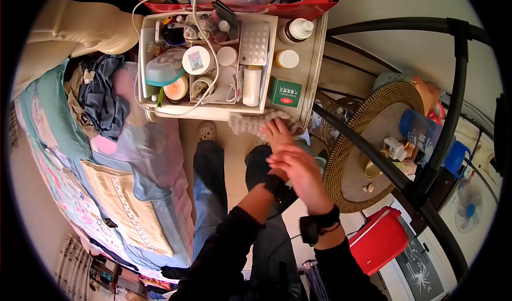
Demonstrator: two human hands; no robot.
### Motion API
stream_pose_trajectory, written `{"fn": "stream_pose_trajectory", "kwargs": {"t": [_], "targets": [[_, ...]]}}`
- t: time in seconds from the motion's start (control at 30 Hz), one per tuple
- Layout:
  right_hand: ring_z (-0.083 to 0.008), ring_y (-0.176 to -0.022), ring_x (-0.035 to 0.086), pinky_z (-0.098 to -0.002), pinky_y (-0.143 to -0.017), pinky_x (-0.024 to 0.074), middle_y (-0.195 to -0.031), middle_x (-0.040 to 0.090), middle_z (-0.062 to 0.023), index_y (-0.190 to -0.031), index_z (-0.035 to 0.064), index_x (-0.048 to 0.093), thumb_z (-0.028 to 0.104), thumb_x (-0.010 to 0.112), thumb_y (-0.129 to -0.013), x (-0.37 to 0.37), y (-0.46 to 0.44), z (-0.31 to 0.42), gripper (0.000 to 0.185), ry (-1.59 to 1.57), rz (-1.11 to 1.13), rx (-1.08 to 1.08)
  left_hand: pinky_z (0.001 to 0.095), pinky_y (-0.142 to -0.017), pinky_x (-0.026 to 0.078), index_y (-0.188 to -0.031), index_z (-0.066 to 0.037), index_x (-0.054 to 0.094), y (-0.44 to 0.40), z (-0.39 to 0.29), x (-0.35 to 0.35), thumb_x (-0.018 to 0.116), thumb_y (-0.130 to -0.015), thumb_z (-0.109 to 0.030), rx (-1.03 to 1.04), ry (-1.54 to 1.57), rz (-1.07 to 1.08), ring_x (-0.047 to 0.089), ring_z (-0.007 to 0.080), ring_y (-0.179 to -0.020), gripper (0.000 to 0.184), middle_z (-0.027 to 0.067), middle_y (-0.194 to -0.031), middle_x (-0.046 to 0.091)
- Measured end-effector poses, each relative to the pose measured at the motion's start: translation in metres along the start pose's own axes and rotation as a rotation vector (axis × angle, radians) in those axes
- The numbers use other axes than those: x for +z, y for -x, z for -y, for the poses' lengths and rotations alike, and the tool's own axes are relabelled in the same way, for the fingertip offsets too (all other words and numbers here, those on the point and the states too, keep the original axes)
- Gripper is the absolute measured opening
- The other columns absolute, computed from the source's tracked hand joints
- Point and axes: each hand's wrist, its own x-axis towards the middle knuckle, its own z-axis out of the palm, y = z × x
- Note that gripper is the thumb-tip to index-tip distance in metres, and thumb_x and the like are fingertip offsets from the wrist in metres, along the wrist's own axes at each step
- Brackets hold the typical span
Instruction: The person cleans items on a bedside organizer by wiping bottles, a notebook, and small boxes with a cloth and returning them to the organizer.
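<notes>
A crumpled grey-beige striped cloth (242, 123) lies along the front edge of the white bedside cabinet top (305, 61). My left hand (277, 135) rests on this cloth, its fingers stretched out and pointing away from me. Crossing above the left wrist, my right hand (301, 173) has its fingers extended and holds nothing that I can see. Dark bands circle both wrists. Just beyond the cloth is a green box (286, 92). Left of that box, a white organizer tray (271, 47) contains a blister pack (254, 43), a white jar (197, 60) and several small items.
A pump bottle (297, 30) and a yellow-white jar (287, 59) stand on the cabinet. A white cable (217, 61) loops across the tray. The bed (125, 157) is at left. Right are a black tubular frame (362, 146), a woven-rim round table (341, 173) and a red case (380, 239).
</notes>
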Motion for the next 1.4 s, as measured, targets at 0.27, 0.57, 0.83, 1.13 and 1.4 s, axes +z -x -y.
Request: {"fn": "stream_pose_trajectory", "kwargs": {"t": [0.27,0.57,0.83,1.13,1.4], "targets": [[-0.0151,-0.072,0.054,-0.0260,-0.067,0.0439,-0.083,0.055,-0.0077,-0.098,-0.0005,0.049,0.003,0.045,-0.080,-0.054,0.038,0.010,0.018,0.308,-0.274,-0.059,0.0316,-0.090,0.035,-0.120,0.004,0.036,0.010,0.004,-0.045,0.036,-0.062,0.013,0.044,1.209,0.536,0.046,0.0262,-0.105,0.058,0.0162,-0.114,0.048],[-0.0334,-0.101,0.041,-0.0398,-0.081,0.0359,-0.111,0.039,-0.0177,-0.119,0.0017,0.032,0.020,0.074,-0.052,0.020,0.041,0.005,0.081,1.379,-0.095,-0.344,0.0284,-0.083,0.039,-0.110,0.004,0.043,0.039,0.031,-0.146,0.039,-0.072,0.006,-0.190,1.288,0.462,0.049,0.0190,-0.098,0.038,0.0102,-0.105,0.051],[-0.0359,-0.079,0.049,-0.0371,-0.063,0.0417,-0.092,0.045,-0.0180,-0.096,0.0007,0.045,0.001,0.061,-0.058,-0.005,0.016,-0.017,0.042,1.180,-0.263,-0.547,0.0306,-0.077,0.039,-0.102,0.004,0.049,0.025,0.039,-0.161,0.052,-0.081,-0.022,0.392,0.846,0.756,0.050,0.0206,-0.088,0.034,0.0137,-0.101,0.051],[-0.0291,-0.078,0.048,-0.0316,-0.070,0.0395,-0.085,0.044,-0.0138,-0.090,0.0004,0.047,-0.005,0.055,-0.061,0.055,0.009,0.086,0.030,1.347,-0.594,-0.919,0.0319,-0.084,0.039,-0.108,0.003,0.047,0.000,0.061,-0.175,0.041,-0.086,-0.017,0.103,1.278,0.645,0.049,0.0215,-0.099,0.031,0.0122,-0.105,0.052],[-0.0354,-0.095,0.045,-0.0356,-0.080,0.0383,-0.103,0.041,-0.0147,-0.113,0.0087,0.044,-0.011,0.050,-0.060,0.016,-0.159,0.108,0.057,1.209,-0.734,-1.006,0.0312,-0.078,0.042,-0.104,0.000,0.050,-0.017,0.083,-0.180,0.042,-0.086,-0.016,-0.039,1.358,0.578,0.053,0.0200,-0.091,0.025,0.0104,-0.097,0.056]]}}
